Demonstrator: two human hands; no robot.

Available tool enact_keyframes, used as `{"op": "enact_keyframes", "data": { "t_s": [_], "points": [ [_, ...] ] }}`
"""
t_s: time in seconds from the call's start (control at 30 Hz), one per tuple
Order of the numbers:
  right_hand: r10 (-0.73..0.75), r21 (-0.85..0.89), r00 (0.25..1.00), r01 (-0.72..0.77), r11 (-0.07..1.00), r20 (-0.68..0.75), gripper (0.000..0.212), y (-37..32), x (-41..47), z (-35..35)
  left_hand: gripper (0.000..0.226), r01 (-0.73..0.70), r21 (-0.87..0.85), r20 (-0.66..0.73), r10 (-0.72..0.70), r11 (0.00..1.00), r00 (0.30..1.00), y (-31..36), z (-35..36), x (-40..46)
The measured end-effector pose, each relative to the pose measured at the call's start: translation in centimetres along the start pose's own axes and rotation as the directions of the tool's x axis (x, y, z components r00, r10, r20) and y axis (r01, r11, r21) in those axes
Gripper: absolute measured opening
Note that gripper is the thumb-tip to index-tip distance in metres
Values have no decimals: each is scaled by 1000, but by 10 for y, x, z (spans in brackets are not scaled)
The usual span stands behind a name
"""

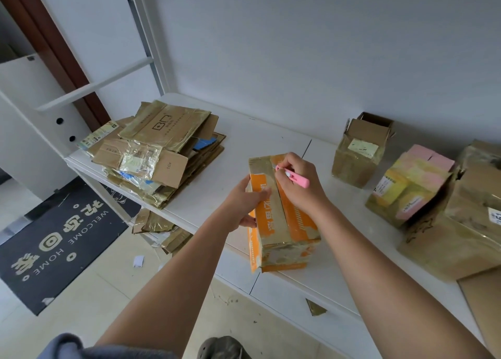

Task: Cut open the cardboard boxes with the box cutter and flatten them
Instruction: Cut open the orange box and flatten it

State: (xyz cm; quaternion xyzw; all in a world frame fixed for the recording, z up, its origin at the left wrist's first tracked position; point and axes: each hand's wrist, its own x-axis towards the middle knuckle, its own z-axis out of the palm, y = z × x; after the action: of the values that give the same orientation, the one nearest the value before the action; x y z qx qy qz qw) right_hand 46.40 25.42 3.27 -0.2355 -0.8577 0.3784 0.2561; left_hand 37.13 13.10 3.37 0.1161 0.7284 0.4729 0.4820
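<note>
**Pink cutter at the far end of the orange box's taped seam**

Nearest the camera, a grey sleeve [62,348] and a dark shoe [221,348] sit at the bottom edge, above pale floor tiles. Both forearms reach up to the orange box [282,217], which stands at the front edge of the white table [244,131]. The box is taped closed, so its contents cannot be seen; its long axis runs away from the camera, with the tape strip along the top.

The left hand [241,207] grips the box's left side, thumb over the top. The right hand [301,182] pinches the pink box cutter [294,175], whose tip points left onto the tape near the box's far end, its body angled back to the right.

On the left of the table lies a stack of flattened boxes [160,152]. To the right stand a small brown box [360,150] with flaps open, a pink box [412,185] and a large brown box [461,223]; their insides are not visible. A dark doormat [62,245] lies on the floor.
</note>
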Motion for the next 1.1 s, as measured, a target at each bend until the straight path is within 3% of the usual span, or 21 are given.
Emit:
{"op": "enact_keyframes", "data": {
  "t_s": [0.8,0.97,1.1],
  "points": [
    [-9,131,997,-1,991,74,21,-14,-111,-35,55,-14,49,-101,19,999,995,-1,10,1],
    [-5,172,996,-12,985,94,19,-12,-130,-44,40,-12,49,-91,16,999,996,0,10,1],
    [32,218,996,-51,975,89,19,-10,-132,-50,57,0,32,-83,3,999,997,2,10,-1]
  ]
}}
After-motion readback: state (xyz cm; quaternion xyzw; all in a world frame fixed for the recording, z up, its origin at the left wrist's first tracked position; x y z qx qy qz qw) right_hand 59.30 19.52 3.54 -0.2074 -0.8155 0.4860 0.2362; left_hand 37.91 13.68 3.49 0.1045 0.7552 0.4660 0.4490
